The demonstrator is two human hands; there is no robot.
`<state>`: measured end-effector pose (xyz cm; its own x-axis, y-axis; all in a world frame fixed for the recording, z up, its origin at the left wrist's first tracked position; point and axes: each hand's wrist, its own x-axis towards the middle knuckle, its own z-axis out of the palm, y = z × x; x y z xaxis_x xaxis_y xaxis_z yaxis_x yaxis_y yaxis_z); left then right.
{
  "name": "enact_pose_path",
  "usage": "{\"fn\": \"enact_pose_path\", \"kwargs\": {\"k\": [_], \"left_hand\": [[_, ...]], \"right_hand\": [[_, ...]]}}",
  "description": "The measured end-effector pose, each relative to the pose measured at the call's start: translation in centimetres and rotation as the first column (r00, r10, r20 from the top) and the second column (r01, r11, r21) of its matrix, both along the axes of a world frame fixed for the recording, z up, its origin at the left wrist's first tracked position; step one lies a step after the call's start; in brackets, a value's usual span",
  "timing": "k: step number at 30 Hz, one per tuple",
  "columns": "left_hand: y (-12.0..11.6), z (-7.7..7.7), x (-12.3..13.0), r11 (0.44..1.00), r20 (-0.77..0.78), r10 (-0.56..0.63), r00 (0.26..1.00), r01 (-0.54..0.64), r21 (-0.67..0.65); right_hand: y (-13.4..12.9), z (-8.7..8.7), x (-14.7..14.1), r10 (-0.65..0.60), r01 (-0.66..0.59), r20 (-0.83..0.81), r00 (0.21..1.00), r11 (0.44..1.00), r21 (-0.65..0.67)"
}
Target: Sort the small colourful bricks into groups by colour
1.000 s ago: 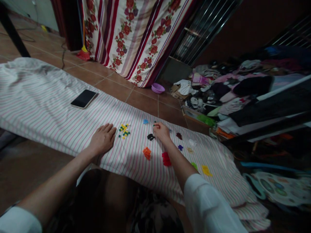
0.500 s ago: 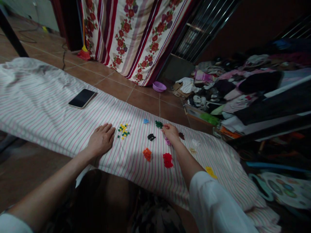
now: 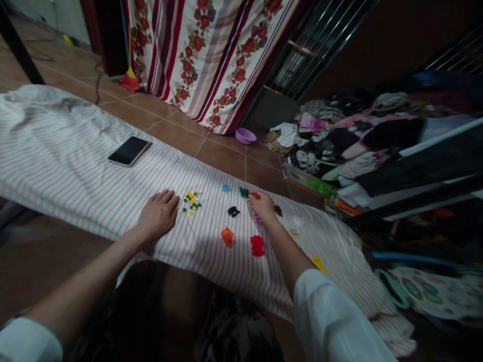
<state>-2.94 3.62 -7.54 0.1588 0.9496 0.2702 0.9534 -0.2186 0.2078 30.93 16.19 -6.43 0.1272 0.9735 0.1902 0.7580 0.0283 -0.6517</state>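
I cannot tell whether my right hand [image 3: 262, 207] pinches beside the dark green plastic bricks [image 3: 244, 192]. My left hand [image 3: 158, 213] lies flat, fingers slightly spread, on the pink-striped white sheet [image 3: 75, 151].

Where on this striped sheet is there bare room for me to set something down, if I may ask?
Bare striped sheet lies between the phone and the left hand. It is crowded around the right hand, among the green pieces and red pieces.

Nothing you can see here carries any readable text, label, brand, number or sign.
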Motion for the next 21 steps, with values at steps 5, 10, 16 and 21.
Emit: {"fn": "enact_pose_path", "kwargs": {"k": [5, 10, 16, 21], "left_hand": [[0.0, 0.0, -0.1, 1.0, 0.016, -0.01, 1.0, 0.01, -0.001], [0.0, 0.0, -0.4, 0.999, 0.019, -0.018, 1.0, 0.018, -0.028], [-0.1, 0.2, -0.6, 0.998, 0.008, -0.039, 0.999, 0.039, -0.042], [-0.1, 0.3, -0.5, 0.998, 0.001, -0.039, 0.999, 0.039, -0.041]], "right_hand": [[-1.3, 1.1, -5.2, 0.146, -0.151, -0.052, 0.988, 0.983, -0.109], [-3.7, 1.8, -11.0, 0.403, -0.402, -0.034, 0.915, 0.896, -0.188], [-5.9, 2.4, -14.6, 0.583, -0.556, 0.178, 0.793, 0.811, -0.182], [-5.9, 1.7, -14.5, 0.558, -0.533, 0.287, 0.779, 0.83, -0.166]]}}
